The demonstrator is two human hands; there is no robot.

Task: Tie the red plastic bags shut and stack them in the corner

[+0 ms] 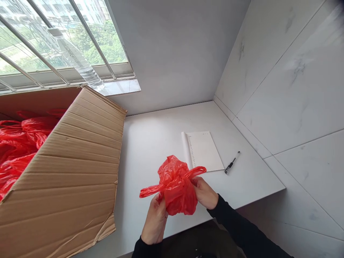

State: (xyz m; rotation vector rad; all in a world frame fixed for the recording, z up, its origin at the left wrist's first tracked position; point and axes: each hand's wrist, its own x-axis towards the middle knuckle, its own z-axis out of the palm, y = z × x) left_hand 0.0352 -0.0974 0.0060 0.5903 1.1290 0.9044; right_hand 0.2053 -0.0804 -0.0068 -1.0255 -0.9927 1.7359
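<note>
A knotted red plastic bag (177, 186) is held up over the front part of the white table, its two handle loops sticking out left and right. My left hand (156, 218) grips its lower left side, thumb on top. On the right side my right hand (204, 191) has its fingers closed on the same bag. What the bag contains is hidden. Just behind it lies an open notebook (206, 152) with a column of small print on its page, and a black pen (232, 163) rests to the notebook's right.
A large cardboard box (72, 161) stands on the left, with several red plastic bags (24, 143) inside. Beyond it, a clear water bottle (80, 61) stands on the sill by the barred window. Tiled wall (295, 96) borders the white table (150, 139) on the right.
</note>
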